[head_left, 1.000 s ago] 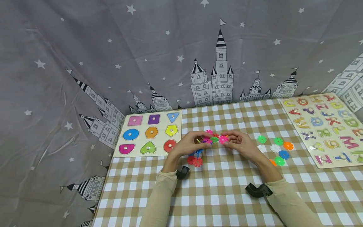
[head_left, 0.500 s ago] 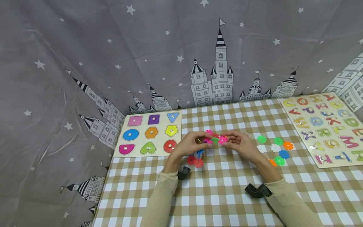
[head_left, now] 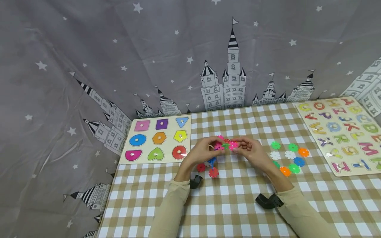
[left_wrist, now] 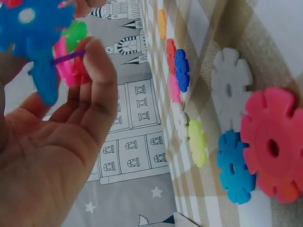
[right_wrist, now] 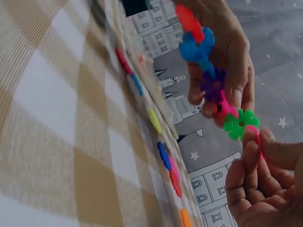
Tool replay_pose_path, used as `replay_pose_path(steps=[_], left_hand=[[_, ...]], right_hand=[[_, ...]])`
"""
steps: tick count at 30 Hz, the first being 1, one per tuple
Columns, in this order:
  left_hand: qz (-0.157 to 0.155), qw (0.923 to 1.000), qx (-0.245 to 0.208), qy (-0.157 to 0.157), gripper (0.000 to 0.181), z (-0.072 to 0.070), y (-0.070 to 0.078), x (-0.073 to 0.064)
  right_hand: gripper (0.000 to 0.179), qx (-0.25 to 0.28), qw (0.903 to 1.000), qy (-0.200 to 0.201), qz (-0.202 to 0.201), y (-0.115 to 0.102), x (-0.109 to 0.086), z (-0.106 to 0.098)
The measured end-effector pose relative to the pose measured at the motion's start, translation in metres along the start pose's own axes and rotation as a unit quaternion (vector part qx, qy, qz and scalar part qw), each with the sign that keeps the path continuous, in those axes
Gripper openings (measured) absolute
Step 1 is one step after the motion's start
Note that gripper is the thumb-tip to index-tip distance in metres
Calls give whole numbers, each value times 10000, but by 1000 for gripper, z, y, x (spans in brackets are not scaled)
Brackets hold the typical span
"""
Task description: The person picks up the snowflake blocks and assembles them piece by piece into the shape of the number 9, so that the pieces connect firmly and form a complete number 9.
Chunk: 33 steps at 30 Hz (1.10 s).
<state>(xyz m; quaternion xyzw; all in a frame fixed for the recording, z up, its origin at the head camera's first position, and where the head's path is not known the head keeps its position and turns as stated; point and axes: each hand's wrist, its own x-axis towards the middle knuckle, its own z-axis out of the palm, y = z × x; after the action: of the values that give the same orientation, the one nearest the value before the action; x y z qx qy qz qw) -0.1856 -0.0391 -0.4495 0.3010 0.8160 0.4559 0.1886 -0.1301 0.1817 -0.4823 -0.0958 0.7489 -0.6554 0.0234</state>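
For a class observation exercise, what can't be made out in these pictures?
Head view: left grip hides part of the linked discs.
Head view: right edge crops the letter board.
Left wrist: right edge crops the nearest red disc.
Right wrist: right grip covers part of the pink disc it pinches.

Head looks down; 2 close wrist views share green disc (right_wrist: 234, 125).

Both sleeves (head_left: 171, 209) are beige, each with a curved black piece (head_left: 269, 202)
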Motion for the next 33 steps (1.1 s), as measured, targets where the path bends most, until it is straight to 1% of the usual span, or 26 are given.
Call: replay_pose_path(steps=[3, 5, 9, 13, 15, 17, 18, 21, 24, 29, 33], left_hand=[[-157, 9999, -11, -30, 21, 0, -1, 0], [-271, 9996, -6, -11, 22, -2, -1, 1], [-494, 9987, -92, 66, 29, -8, -4, 4], [-517, 9983, -253, 80, 46, -12, -8, 3], [-471, 9986, -238, 68, 53, -14, -10, 1], [-432, 9989, -150, 68, 57, -15, -13, -2], [-453, 9989, -110, 54, 57, -16, -13, -4], [-520, 9986, -30, -18, 56, -16, -17, -8], [-578, 9983, -20, -39, 53, -16, -17, -9], [-560, 9984, -60, 74, 49, -15, -17, -7], [-555, 9983, -115, 98, 46, -13, -18, -2]], right_hand=[[41, -176, 9996, -94, -223, 1, 0, -1], [44, -311, 9988, -95, -363, 2, 1, -6], [45, -476, 9975, 117, -508, 9, 5, -20], [44, -627, 9960, 379, -503, 16, 14, -31], [45, -857, 9944, 429, -457, 18, 19, -31], [46, -1242, 9904, 420, -431, 21, 24, -29], [48, -1503, 9869, 410, -425, 21, 26, -26], [49, -2247, 9729, 379, -403, 27, 28, -19], [52, -2728, 9602, 410, -428, 32, 29, -13], [53, -2951, 9535, 419, -442, 36, 29, -11], [50, -3080, 9499, 427, -325, 38, 30, -15]])
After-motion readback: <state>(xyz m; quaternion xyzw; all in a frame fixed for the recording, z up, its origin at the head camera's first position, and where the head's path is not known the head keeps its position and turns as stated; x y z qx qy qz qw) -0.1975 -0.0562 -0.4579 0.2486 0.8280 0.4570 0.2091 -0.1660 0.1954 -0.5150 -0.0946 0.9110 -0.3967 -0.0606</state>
